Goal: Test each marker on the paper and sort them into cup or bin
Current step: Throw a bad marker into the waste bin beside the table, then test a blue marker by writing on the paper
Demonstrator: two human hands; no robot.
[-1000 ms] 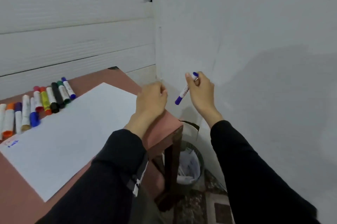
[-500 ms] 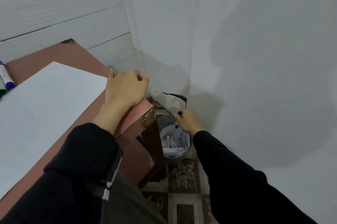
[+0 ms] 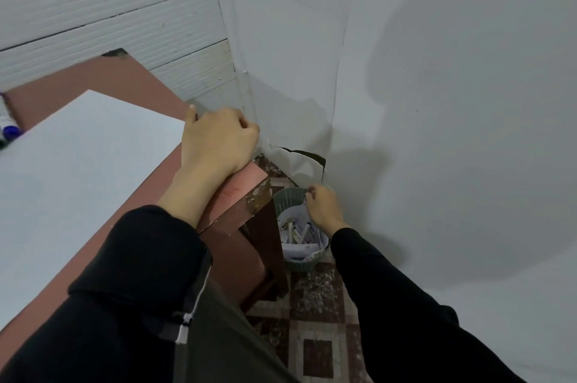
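We are leaning over the right end of the counter [image 3: 146, 83], looking down into the corner of the room. Our left hand [image 3: 218, 142] is resting on the counter's far right corner with its fingers [image 3: 246, 126] curled under into a loose fist; they are clenched on nothing that we can see. Our right hand [image 3: 323, 206] is hanging directly over the green bin [image 3: 287, 197] standing on the tiled floor [image 3: 315, 320] beside the counter leg [image 3: 265, 245]. Its fingers are bent downward, and we are seeing only the back of the hand, so we cannot tell whether they are grasping a marker or have released it. Inside the bin, white discarded markers [image 3: 296, 231] are lying on crumpled paper scraps [image 3: 301, 250]. The white paper [image 3: 78, 170] is lying flat on the counter to the left of our left forearm. At the far left edge a marker with a blue cap [image 3: 11, 129] is just showing on the counter.
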